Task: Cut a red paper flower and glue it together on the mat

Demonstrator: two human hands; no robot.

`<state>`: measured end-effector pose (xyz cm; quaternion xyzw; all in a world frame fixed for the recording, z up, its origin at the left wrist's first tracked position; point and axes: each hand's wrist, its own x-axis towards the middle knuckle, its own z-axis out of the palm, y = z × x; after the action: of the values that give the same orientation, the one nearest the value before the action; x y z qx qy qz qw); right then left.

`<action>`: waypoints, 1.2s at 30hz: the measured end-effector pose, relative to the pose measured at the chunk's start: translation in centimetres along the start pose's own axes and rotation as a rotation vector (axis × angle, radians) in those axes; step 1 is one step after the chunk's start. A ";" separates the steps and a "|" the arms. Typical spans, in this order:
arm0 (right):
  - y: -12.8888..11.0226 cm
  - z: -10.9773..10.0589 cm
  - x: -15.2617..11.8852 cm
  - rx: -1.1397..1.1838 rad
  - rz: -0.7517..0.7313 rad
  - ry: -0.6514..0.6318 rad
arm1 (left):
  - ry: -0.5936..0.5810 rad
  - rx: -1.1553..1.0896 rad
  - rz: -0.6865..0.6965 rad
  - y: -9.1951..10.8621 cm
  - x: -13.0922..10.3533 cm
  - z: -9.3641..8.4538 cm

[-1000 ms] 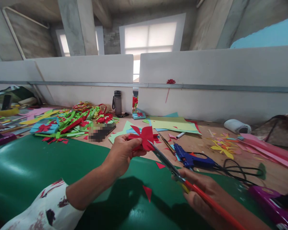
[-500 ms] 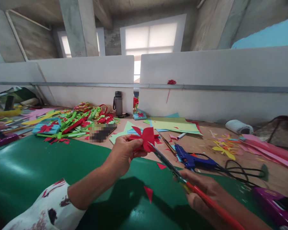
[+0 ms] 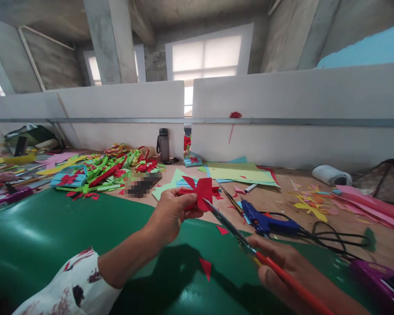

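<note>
A red paper flower shape is pinched between the thumb and fingers of my left hand, above the far edge of the green mat. My right hand is closed on scissors with red handles. The blade tips touch the flower's lower right edge. Two red paper scraps lie on the mat, one below the flower and a smaller one near the blades.
A blue glue gun with a black cable lies right of the scissors. Behind are stacked paper sheets, a dark bottle and a heap of green and red strips. A white panel stands behind the table.
The whole view has shifted slightly, so everything sits a little lower and further right. Both hands keep their hold on the flower and scissors.
</note>
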<state>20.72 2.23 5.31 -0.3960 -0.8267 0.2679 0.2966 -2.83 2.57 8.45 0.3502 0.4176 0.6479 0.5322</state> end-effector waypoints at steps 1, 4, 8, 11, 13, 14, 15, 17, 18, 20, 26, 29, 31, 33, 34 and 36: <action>0.2 0.1 -0.3 -0.002 0.013 0.045 | -0.003 0.002 -0.001 0.0 0.0 0.0; 0.5 0.5 -1.1 0.021 0.055 0.132 | -0.025 0.006 0.002 0.0 0.1 0.0; 0.5 0.6 -1.5 0.007 0.038 0.134 | -0.025 0.009 -0.004 0.1 0.1 0.1; 0.6 0.6 -1.6 -0.004 -0.002 0.136 | -0.036 0.007 -0.007 0.1 0.0 0.1; 0.7 0.6 -1.5 0.007 0.018 0.122 | -0.038 0.004 -0.011 0.1 -0.1 0.1; 0.8 0.6 -1.5 0.013 0.046 0.114 | -0.037 0.002 -0.011 0.0 -0.1 0.1; 0.8 0.6 -1.4 0.018 0.075 0.108 | -0.034 0.001 -0.012 0.0 -0.1 0.2; 0.8 0.5 -1.1 0.012 0.100 0.090 | -0.033 0.000 -0.016 0.0 -0.2 0.2; 0.7 0.4 -0.8 0.005 0.090 0.071 | -0.033 -0.001 -0.019 0.0 -0.2 0.2; 0.5 0.2 -0.3 -0.001 0.043 0.010 | -0.029 -0.006 -0.027 0.0 -0.2 0.2; -0.3 0.0 0.0 -0.029 0.030 -0.100 | -0.032 -0.028 -0.035 0.0 -0.1 0.2; -0.2 0.3 -0.4 -0.021 0.019 0.016 | -0.036 -0.021 -0.044 0.0 -0.1 0.2; 0.1 0.3 -0.6 -0.031 -0.015 0.029 | -0.028 -0.013 -0.050 0.0 -0.1 0.2; 0.4 0.2 -0.7 -0.070 -0.051 0.017 | -0.016 -0.010 -0.055 0.0 -0.1 0.2; 0.6 0.2 -0.7 -0.088 -0.060 0.017 | -0.011 -0.012 -0.056 0.0 -0.1 0.3; 0.8 0.0 -0.7 -0.085 -0.073 0.008 | -0.002 -0.014 -0.057 0.0 -0.1 0.3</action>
<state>21.45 2.11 4.57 -0.3789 -0.8500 0.2202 0.2924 -2.57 2.51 8.54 0.3348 0.4225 0.6349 0.5534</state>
